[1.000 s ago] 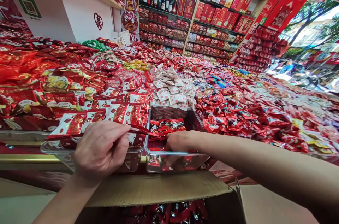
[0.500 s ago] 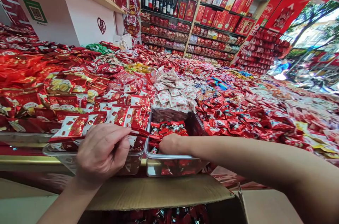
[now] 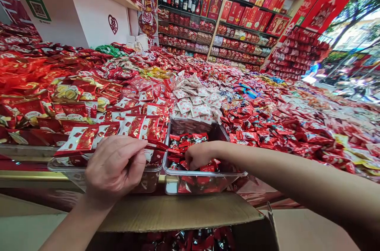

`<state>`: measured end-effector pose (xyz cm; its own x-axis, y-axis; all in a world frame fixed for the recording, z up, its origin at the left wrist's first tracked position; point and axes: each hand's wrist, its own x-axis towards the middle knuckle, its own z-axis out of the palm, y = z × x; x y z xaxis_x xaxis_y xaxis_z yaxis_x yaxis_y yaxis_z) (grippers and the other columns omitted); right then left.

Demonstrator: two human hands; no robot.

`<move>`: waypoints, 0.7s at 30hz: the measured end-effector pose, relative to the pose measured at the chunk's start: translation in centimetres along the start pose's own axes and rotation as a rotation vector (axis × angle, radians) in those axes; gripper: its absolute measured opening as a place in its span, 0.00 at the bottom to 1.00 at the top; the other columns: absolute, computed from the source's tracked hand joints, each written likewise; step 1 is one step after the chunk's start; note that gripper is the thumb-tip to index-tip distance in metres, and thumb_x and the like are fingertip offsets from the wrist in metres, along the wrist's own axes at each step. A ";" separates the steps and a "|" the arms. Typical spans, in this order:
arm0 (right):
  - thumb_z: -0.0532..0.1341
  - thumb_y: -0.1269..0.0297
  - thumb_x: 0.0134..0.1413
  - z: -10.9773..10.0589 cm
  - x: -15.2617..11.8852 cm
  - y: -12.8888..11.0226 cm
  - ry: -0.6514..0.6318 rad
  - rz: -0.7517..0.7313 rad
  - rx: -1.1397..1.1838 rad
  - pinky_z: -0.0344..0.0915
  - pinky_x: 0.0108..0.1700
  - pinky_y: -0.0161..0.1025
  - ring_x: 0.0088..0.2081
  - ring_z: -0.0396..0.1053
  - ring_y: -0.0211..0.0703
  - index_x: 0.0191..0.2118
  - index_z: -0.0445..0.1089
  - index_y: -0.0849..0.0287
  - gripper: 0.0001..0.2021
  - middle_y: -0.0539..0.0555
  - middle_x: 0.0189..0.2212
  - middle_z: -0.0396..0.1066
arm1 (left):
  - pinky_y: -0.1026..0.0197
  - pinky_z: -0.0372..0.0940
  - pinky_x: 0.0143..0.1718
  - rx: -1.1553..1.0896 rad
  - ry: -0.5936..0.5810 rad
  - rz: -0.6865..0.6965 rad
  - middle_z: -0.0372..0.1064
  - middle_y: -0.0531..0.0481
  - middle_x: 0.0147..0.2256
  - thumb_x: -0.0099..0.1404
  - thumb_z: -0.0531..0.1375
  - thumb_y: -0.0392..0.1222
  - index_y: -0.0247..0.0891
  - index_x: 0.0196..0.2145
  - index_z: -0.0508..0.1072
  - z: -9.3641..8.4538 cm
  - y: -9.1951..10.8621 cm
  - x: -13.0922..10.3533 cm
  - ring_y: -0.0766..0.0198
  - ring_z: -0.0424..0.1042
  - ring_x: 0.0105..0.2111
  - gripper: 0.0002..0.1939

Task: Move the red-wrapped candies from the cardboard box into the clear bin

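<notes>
My left hand (image 3: 114,168) is closed at the front of a clear bin (image 3: 59,165) stacked with red-and-white packets (image 3: 139,126). Its thumb and fingertips pinch the corner of a red packet (image 3: 156,146) by the bin's right wall. My right hand (image 3: 198,155) reaches in from the right, curled knuckles-up inside the neighbouring clear bin (image 3: 181,172). That hand is closed on small red-and-black wrapped candies (image 3: 185,142); its fingertips are hidden among them. More of these candies lie along the bin's front.
An open cardboard box (image 3: 178,211) sits just below the bins, with red wrapped candies (image 3: 190,239) inside. A wide counter of heaped red sweets (image 3: 282,124) and white packets (image 3: 192,102) spreads behind. Shelves of red boxes and bottles (image 3: 237,9) line the back wall.
My right hand has moved up and a little farther into the right bin, and more candies now lie along its front. My left hand has stayed in place.
</notes>
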<state>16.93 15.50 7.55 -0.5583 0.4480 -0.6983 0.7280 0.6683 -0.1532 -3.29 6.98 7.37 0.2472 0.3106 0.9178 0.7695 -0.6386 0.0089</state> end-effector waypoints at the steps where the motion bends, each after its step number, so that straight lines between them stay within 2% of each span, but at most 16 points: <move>1: 0.56 0.67 0.45 -0.2 -0.3 0.0 -0.007 0.010 0.014 0.57 0.26 0.32 0.35 0.67 0.43 0.41 0.70 0.65 0.15 0.56 0.36 0.72 | 0.49 0.65 0.32 0.001 0.003 0.003 0.71 0.41 0.29 0.49 0.59 0.23 0.35 0.37 0.70 0.0 0.0 0.0 0.56 0.69 0.30 0.16; 4: 0.59 0.71 0.41 -0.7 -1.3 -0.2 0.019 0.039 0.045 0.57 0.27 0.31 0.36 0.66 0.42 0.44 0.68 0.64 0.19 0.56 0.39 0.70 | 0.50 0.66 0.32 -0.006 0.041 0.019 0.71 0.42 0.29 0.48 0.60 0.24 0.34 0.36 0.71 0.1 -0.1 -0.1 0.56 0.70 0.30 0.16; 8: 0.62 0.73 0.35 -0.9 -2.0 0.0 0.140 0.048 0.131 0.56 0.26 0.29 0.36 0.65 0.40 0.47 0.64 0.63 0.25 0.55 0.40 0.69 | 0.50 0.66 0.32 -0.017 0.035 0.000 0.71 0.42 0.29 0.48 0.60 0.25 0.35 0.35 0.71 0.2 -0.2 -0.4 0.56 0.70 0.30 0.15; 11: 0.62 0.75 0.33 -0.2 -1.6 0.6 0.213 0.012 0.270 0.56 0.25 0.29 0.32 0.64 0.37 0.44 0.66 0.61 0.24 0.51 0.35 0.69 | 0.50 0.66 0.33 -0.012 0.019 -0.017 0.71 0.42 0.30 0.48 0.60 0.24 0.35 0.36 0.71 0.2 -0.2 -0.5 0.56 0.70 0.31 0.16; 14: 0.62 0.78 0.32 0.8 -0.7 1.2 0.199 -0.059 0.480 0.56 0.25 0.28 0.27 0.62 0.33 0.38 0.68 0.61 0.20 0.48 0.29 0.68 | 0.51 0.66 0.32 -0.014 0.038 0.005 0.72 0.43 0.29 0.47 0.61 0.24 0.36 0.35 0.71 0.1 -0.2 -0.5 0.57 0.70 0.29 0.16; 17: 0.62 0.80 0.30 1.6 0.0 1.6 0.167 -0.133 0.674 0.57 0.25 0.28 0.25 0.61 0.31 0.34 0.67 0.63 0.17 0.47 0.27 0.68 | 0.50 0.66 0.32 -0.014 0.022 -0.009 0.71 0.43 0.30 0.49 0.60 0.24 0.37 0.37 0.70 -0.1 -0.2 -0.5 0.57 0.70 0.30 0.17; 21: 0.61 0.80 0.31 1.8 0.3 1.8 0.197 -0.152 0.708 0.55 0.22 0.28 0.22 0.59 0.30 0.33 0.68 0.62 0.16 0.45 0.23 0.66 | 0.50 0.67 0.33 -0.016 0.009 -0.024 0.71 0.45 0.30 0.51 0.59 0.25 0.40 0.38 0.70 -0.1 -0.2 -0.5 0.58 0.70 0.31 0.18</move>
<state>18.75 15.74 5.75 -0.6853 0.5241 -0.5057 0.6824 0.2194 -0.6973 -3.59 6.89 6.95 0.2230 0.3199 0.9208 0.7660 -0.6418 0.0374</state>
